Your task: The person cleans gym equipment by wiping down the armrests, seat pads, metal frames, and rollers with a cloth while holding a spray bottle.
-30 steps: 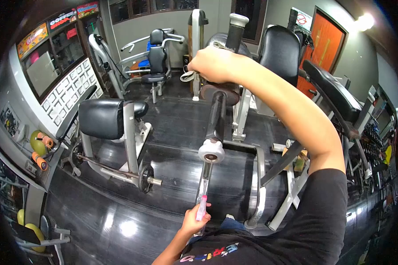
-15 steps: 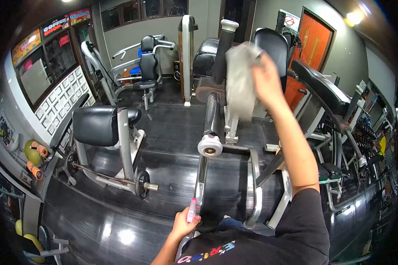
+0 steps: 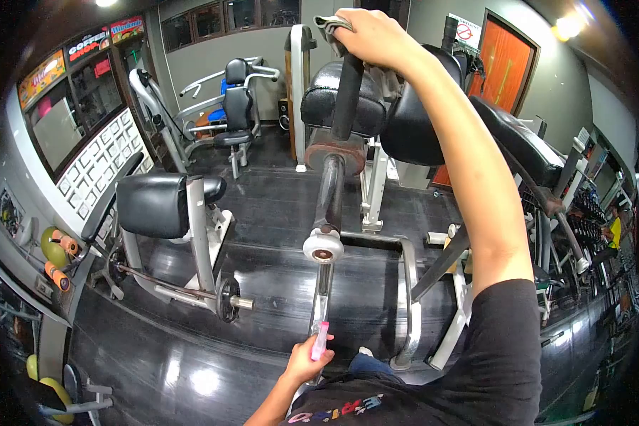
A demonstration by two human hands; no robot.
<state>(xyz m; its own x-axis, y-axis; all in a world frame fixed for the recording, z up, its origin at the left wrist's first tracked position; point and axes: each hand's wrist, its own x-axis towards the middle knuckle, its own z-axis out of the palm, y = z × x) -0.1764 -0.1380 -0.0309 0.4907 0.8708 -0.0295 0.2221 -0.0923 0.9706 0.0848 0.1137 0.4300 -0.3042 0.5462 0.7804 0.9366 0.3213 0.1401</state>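
Curling over an upright post (image 3: 347,103), the right hand (image 3: 376,39) has grey cloth (image 3: 329,25) poking from under bent fingers. The left hand (image 3: 304,362), fingers folded, clasps a pink-tipped object (image 3: 320,342).

The person's right hand (image 3: 376,39) is holding a grey cloth (image 3: 331,27) at the top of a dark upright post (image 3: 348,99); nearer than the post, the left hand (image 3: 304,362) is gripping a small pink thing (image 3: 320,342).

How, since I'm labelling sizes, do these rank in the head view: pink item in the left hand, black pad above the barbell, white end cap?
Largest: black pad
Next: white end cap
Smallest: pink item
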